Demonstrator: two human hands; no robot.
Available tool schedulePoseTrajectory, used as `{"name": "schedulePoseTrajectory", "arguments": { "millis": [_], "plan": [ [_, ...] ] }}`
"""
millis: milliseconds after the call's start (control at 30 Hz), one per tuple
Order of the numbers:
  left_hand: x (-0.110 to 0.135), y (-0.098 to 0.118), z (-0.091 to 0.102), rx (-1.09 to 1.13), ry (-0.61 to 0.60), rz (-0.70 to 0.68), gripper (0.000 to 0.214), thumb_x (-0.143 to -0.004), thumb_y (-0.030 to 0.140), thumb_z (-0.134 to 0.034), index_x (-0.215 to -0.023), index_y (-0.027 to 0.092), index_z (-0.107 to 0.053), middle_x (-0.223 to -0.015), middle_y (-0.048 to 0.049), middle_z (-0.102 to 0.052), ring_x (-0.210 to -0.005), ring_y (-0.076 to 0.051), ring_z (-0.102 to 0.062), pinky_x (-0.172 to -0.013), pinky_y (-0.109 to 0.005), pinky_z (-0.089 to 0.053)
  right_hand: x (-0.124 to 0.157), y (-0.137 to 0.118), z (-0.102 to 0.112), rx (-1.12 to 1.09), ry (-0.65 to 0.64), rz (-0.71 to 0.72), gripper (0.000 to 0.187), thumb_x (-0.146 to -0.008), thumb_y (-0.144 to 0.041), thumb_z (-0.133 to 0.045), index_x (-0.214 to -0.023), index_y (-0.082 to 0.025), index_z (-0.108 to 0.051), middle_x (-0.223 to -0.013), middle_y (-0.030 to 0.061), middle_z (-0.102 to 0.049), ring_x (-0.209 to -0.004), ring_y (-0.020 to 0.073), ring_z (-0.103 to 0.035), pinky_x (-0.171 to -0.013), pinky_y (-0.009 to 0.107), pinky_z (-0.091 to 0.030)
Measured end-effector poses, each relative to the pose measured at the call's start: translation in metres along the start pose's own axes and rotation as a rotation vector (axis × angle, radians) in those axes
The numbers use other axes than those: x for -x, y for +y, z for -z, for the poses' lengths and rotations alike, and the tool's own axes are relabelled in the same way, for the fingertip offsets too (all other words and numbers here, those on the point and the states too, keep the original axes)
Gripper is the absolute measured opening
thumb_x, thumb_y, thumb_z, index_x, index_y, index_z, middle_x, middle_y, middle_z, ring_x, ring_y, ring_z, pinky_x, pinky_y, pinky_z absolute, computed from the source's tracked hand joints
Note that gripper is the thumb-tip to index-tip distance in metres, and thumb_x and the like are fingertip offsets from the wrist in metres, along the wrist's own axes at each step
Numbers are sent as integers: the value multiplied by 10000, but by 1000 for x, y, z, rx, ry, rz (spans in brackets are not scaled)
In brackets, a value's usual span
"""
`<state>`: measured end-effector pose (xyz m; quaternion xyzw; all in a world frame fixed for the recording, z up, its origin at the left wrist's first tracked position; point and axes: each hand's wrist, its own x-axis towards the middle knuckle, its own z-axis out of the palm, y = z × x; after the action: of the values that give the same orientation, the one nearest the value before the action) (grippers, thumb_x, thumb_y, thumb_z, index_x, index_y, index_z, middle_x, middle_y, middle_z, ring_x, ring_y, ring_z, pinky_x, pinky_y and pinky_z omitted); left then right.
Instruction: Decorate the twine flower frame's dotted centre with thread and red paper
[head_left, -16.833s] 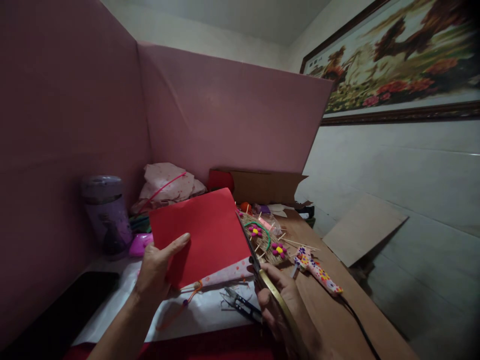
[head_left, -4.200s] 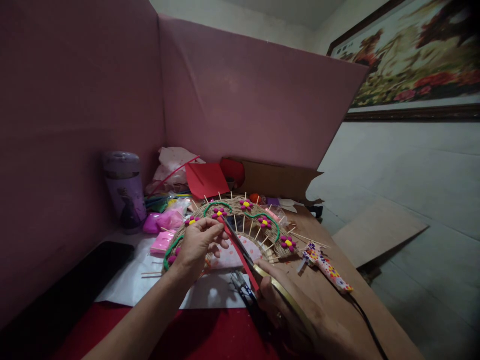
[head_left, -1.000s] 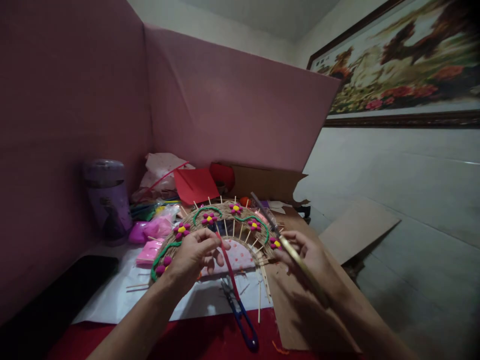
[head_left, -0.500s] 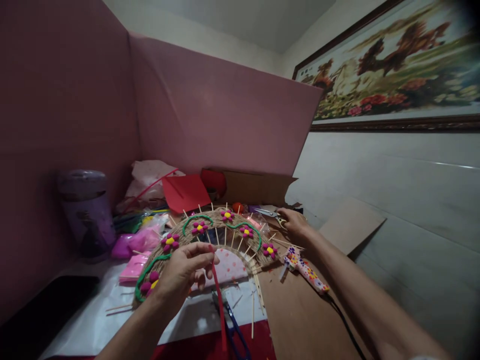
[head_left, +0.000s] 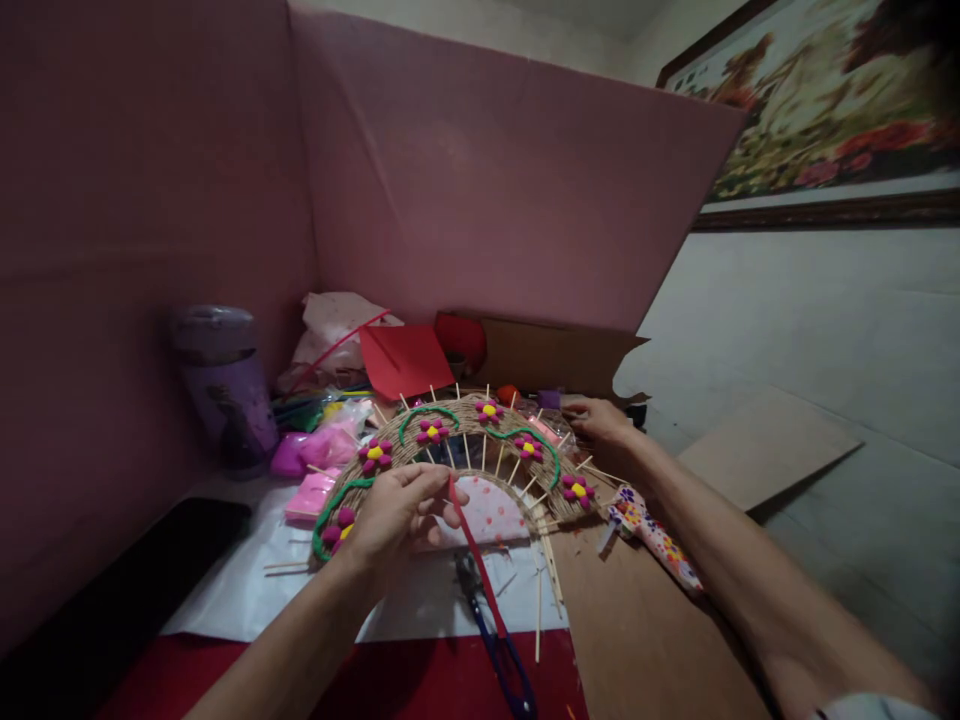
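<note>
My left hand pinches the top end of a narrow red paper strip, which hangs down towards me. It hovers just in front of a woven straw arch set with pink-and-yellow flowers, green cord and protruding wooden sticks. My right hand is stretched out to the arch's far right end, beside the brown cardboard box, with its fingers lying fairly flat. I see nothing in that hand, and no scissors are visible.
Small blue-handled snips lie on white paper in front of me. A flower-patterned glue gun rests on brown board at right. A purple bottle, pink packets and a red sheet stand behind. Pink partition boards enclose the left and back.
My right hand carried the gold-handled scissors from the red strip out to the far right of the arch, and they are no longer visible. My left hand kept hold of the strip.
</note>
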<state>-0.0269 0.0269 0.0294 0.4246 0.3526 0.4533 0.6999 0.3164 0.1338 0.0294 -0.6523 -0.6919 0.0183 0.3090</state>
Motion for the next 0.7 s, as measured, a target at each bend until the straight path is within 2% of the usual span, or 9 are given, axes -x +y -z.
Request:
{"name": "schedulePoseTrajectory", "arguments": {
  "millis": [100, 167, 200, 300, 400, 467, 533, 600, 700],
  "plan": [
    [2, 3, -3, 1, 50, 15, 125, -760, 225, -588, -763, 100, -589, -585, -30, -604, -416, -66, -509, -316, -127, -349, 19, -25, 17, -2, 180, -54, 229, -785, -244, -497, -851, -145, -693, -869, 107, -703, -824, 232, -627, -710, 325, -463],
    [4, 6, -5, 7, 92, 8, 90, -766, 193, -561, -754, 105, -579, -558, -24, -597, -407, -70, -512, -318, -126, -344, 43, -55, 21, -34, 207, -30, 267, -841, -301, -453, -875, -155, -675, -853, 89, -695, -803, 206, -624, -703, 309, -469],
    [5, 7, -5, 6, 102, 18, 89, -772, 193, -549, -754, 110, -575, -541, -17, -591, -376, -63, -490, -310, -128, -330, 58, -73, 19, -74, 170, 18, 244, -845, -309, -466, -865, -178, -671, -829, 56, -693, -776, 181, -624, -687, 283, -475],
    [7, 9, -5, -8, 105, 68, 112, -777, 226, -545, -740, 124, -567, -514, -10, -586, -310, -55, -437, -283, -135, -273, 108, -128, 5, -360, -107, 309, 164, -843, -222, -499, -886, -184, -653, -805, 32, -671, -720, 143, -612, -629, 249, -487],
    [8, 10, -5, 16, 119, 72, 106, -760, 224, -553, -738, 123, -575, -508, -15, -593, -302, -59, -438, -286, -142, -269, 144, -165, -12, -280, -89, 564, 330, -821, -96, -488, -1113, -203, -597, -988, 69, -611, -874, 164, -578, -722, 296, -490],
    [8, 8, -6, 50, 99, 58, 89, -732, 202, -569, -724, 115, -583, -509, -18, -593, -325, -62, -461, -308, -144, -301, 155, -176, -21, -229, -19, 727, 345, -842, -68, -458, -1102, -229, -617, -884, 45, -589, -805, 147, -557, -700, 297, -487],
    [8, 6, -6, 66, 73, 28, 84, -704, 192, -592, -702, 108, -586, -513, -20, -592, -362, -67, -490, -329, -141, -324, 158, -179, -27, -261, 43, 793, 269, -861, -100, -474, -991, -235, -668, -786, 25, -567, -736, 137, -539, -663, 288, -486],
    [7, 2, -5, 57, 66, -2, 103, -688, 211, -612, -686, 112, -581, -513, -16, -590, -381, -71, -500, -329, -139, -321, 160, -180, -31, -370, 100, 760, 207, -860, -143, -512, -898, -239, -692, -809, 33, -582, -758, 147, -553, -666, 299, -494],
    [6, -4, -5, 50, 48, -32, 127, -655, 226, -644, -675, 126, -568, -529, -5, -592, -387, -73, -499, -324, -145, -332, 166, -181, -34, -561, 102, 678, 215, -850, -140, -527, -904, -265, -693, -1007, 60, -633, -903, 188, -591, -752, 361, -503]
  ]
}}
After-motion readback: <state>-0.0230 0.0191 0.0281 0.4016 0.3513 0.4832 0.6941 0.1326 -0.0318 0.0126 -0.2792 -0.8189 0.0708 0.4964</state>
